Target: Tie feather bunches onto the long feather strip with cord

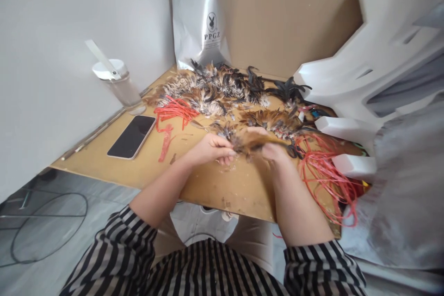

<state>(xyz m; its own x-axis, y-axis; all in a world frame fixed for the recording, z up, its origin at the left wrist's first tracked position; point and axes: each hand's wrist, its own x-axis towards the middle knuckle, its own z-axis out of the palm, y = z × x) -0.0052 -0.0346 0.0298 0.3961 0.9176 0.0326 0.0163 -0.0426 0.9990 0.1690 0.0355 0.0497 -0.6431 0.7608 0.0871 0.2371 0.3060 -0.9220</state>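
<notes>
Between my two hands, just above the table's near half, is a bundle of brown feathers. My right hand is closed around the bundle, partly blurred, with some fingers hidden behind it. At the bundle's left end my left hand has thumb and fingers pinched together on the feathers' tips or quills; the exact spot is too fine to make out. Right behind my hands lies a pile of brown feathers. Farther back spreads a larger heap of brown, black and whitish feathers.
Red plastic strips lie left, with a tangle of red strips at right. A phone and a lidded cup stand left on the table. A silver bag stands behind; white foam borders the right.
</notes>
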